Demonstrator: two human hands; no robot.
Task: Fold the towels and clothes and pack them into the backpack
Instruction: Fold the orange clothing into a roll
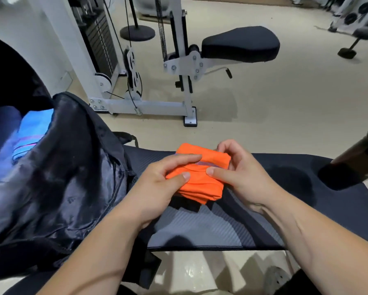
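Orange garment (200, 186), folded, pinched by left hand (157, 186) and right hand (240, 173), open backpack (72, 167) beside held blue towel (33, 133), padded table (285, 188) beneath

backpack (57, 177) mouth open left – blue towel (33, 133) inside

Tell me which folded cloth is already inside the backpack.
The blue towel with the pink stripe, lying in the open backpack. The orange cloth is outside it, over the bench, held by left hand and right hand.
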